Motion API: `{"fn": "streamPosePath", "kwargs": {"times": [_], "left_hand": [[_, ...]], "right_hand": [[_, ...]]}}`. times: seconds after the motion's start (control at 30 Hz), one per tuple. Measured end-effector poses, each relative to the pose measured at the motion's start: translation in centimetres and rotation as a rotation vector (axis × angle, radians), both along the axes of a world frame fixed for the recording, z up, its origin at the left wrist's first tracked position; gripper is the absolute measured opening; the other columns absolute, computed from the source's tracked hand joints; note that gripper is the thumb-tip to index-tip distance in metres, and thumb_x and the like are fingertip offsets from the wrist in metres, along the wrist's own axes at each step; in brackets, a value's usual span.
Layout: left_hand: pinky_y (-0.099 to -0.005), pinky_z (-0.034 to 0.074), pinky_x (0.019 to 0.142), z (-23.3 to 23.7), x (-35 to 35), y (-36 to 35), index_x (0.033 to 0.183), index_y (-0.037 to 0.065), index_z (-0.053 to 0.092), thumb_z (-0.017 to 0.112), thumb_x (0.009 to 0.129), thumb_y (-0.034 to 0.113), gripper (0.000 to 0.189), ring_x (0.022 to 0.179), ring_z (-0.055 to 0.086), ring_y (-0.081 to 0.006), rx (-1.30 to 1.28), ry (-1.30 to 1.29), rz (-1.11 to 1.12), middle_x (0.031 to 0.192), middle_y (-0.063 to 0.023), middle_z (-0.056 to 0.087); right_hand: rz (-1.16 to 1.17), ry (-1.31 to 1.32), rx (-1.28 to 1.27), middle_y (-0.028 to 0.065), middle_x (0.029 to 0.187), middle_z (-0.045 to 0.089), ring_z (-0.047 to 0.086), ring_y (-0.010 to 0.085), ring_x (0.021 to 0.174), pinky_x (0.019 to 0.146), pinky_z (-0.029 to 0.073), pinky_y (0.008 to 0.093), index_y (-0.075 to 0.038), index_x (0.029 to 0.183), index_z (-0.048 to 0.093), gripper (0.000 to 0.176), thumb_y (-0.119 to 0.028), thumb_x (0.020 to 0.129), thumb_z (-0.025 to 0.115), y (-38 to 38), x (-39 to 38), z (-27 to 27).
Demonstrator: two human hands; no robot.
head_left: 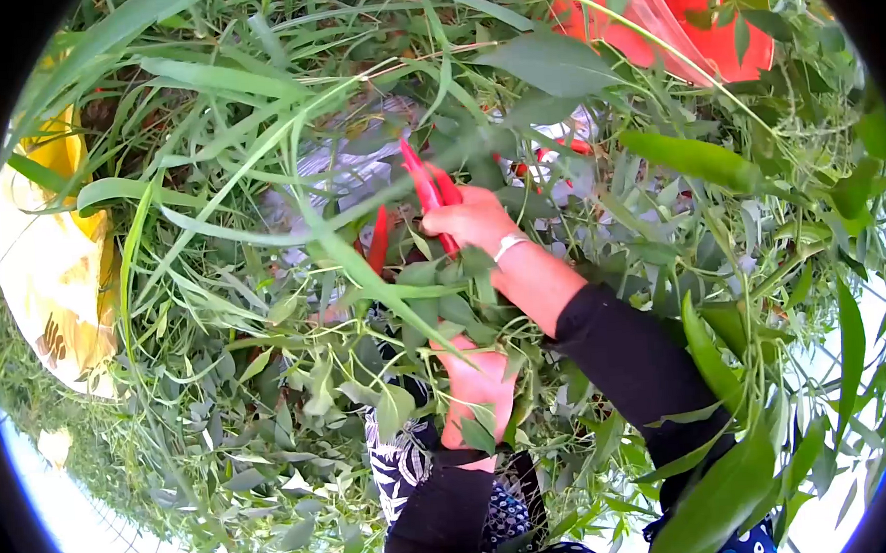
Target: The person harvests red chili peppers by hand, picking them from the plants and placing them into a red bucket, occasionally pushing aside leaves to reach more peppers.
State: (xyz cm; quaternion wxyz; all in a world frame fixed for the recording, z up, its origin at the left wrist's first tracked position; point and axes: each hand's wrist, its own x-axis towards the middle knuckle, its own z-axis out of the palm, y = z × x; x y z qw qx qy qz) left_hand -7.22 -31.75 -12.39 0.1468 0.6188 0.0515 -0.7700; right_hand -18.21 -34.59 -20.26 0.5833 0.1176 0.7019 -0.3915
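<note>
Gripping slender red peppers (423, 182), the right hand (470, 220) is closed with its thumb laid across them, and one pointed tip sticks up beyond the hand while another red end shows below the thumb. A pale bracelet (509, 245) circles that wrist, and a black sleeve (633, 362) covers the forearm behind it. Nearer the person's body, the left hand (479, 390) reaches in among the leafy stems (395, 404), apart from the right hand. Leaves cover its fingers, so I cannot tell whether they are closed on anything. Its arm also wears a dark sleeve (440, 512). Just to the left of the held peppers, another red pepper (378, 240) shows upright among the leaves, apart from both hands. Long blades of grass (222, 78) cross in front of the plants, and pale, shiny sheeting (342, 172) shows through them beyond the hands. Farther to the right, small red pieces (578, 146) show between the leaves near more pale material. A red container (715, 22) lies at the upper right, partly behind stems, and a yellow bag (68, 286) sits well apart at the far left. Patterned dark clothing (402, 459) shows beside the left forearm and along the bottom edge.
</note>
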Motion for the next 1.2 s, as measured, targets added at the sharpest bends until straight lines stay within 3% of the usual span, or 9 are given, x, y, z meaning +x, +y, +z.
{"fn": "streamPosePath", "kwargs": {"times": [0.13,0.23,0.3,0.37,0.4,0.57,0.73,1.03,1.2], "left_hand": [[-0.0333,0.045,0.072,-2.3,1.4,0.7,0.11,0.011,0.049,0.044,0.09,0.022,0.023,0.085,0.054,-0.0174,-0.116,0.303,0.075,0.087,-0.0022,0.055],[-0.0327,0.045,0.074,-1.4,1.3,-0.4,0.114,0.011,0.048,0.043,0.091,0.028,0.029,0.089,0.052,-0.0186,0.114,0.13,0.124,0.096,-0.0012,0.055],[-0.0343,0.047,0.072,-0.2,0.6,-1.4,0.107,0.01,0.053,0.04,0.091,0.031,0.03,0.086,0.056,-0.0208,0.127,0.081,0.106,0.097,-0.0047,0.058],[-0.0351,0.049,0.071,-0.2,0.3,-1.8,0.104,0.01,0.055,0.039,0.091,0.033,0.032,0.085,0.058,-0.0219,0.134,0.06,0.101,0.098,-0.0064,0.06],[-0.036,0.048,0.072,-0.7,0.3,-1.9,0.102,0.01,0.056,0.039,0.091,0.033,0.031,0.085,0.058,-0.0221,0.16,0.132,0.14,0.096,-0.0066,0.06],[-0.0402,0.047,0.076,-2.3,0.6,-1.6,0.099,0.009,0.057,0.039,0.092,0.032,0.031,0.088,0.057,-0.0246,0.258,0.253,0.239,0.094,-0.008,0.061],[-0.0477,0.042,0.086,-2.7,1.1,-2.6,0.118,0.011,0.049,0.047,0.089,0.033,0.037,0.105,0.049,-0.0255,0.237,0.072,-0.089,0.118,-0.0065,0.05],[-0.0243,0.046,0.075,4.6,4.4,-8.5,0.117,0.001,0.047,0.057,0.085,0.032,0.045,0.087,0.058,-0.0182,-0.314,0.424,-0.946,0.099,-0.0141,0.059],[-0.0243,0.045,0.066,5.9,4.1,-9.5,0.1,0.004,0.055,0.059,0.082,0.039,0.04,0.066,0.058,-0.0171,-0.385,0.169,-0.102,0.075,-0.0072,0.06]], "right_hand": [[-0.318,0.105,0.04,0.0091,0.063,0.06,0.056,0.0142,0.054,0.053,0.046,0.0284,-0.002,0.078,0.062,0.014,-0.008,0.066,0.064,-0.6,-4.1,-2.7],[0.034,0.125,-0.149,0.0074,0.066,0.061,0.059,0.0152,0.059,0.057,0.047,0.0279,-0.002,0.08,0.061,0.017,-0.008,0.064,0.065,-0.9,-4.3,-0.8],[0.31,0.705,-0.218,0.0005,0.065,0.056,0.052,0.0095,0.06,0.057,0.044,0.0256,0.001,0.087,0.06,0.025,-0.015,0.069,0.066,0.0,-5.0,-0.5],[-0.044,0.814,-0.247,0.0019,0.067,0.057,0.052,0.0115,0.062,0.06,0.044,0.0266,0.0,0.086,0.063,0.026,-0.017,0.067,0.066,1.1,-7.7,-0.6],[0.24,0.883,0.138,0.0161,0.076,0.063,0.059,0.032,0.068,0.064,0.046,0.0376,-0.005,0.078,0.065,0.024,-0.027,0.068,0.061,2.0,-9.6,-0.2],[0.654,0.732,0.463,0.017,0.081,0.064,0.061,0.0308,0.066,0.063,0.049,0.0368,0.0,0.082,0.063,0.026,-0.022,0.07,0.062,7.0,-12.5,-5.9],[-0.34,0.211,0.066,0.0135,0.073,0.061,0.062,0.0206,0.061,0.054,0.05,0.0294,0.004,0.092,0.057,0.028,-0.012,0.069,0.06,7.7,-10.3,-4.5],[-0.584,0.232,-0.071,0.0059,0.076,0.06,0.056,0.0139,0.061,0.055,0.046,0.0238,-0.002,0.101,0.054,0.03,-0.013,0.074,0.06,9.9,-7.9,1.9],[-0.44,0.314,-0.028,0.0068,0.074,0.06,0.057,0.0146,0.06,0.056,0.046,0.0252,-0.001,0.102,0.054,0.032,-0.013,0.073,0.062,11.2,-6.3,1.8]]}}
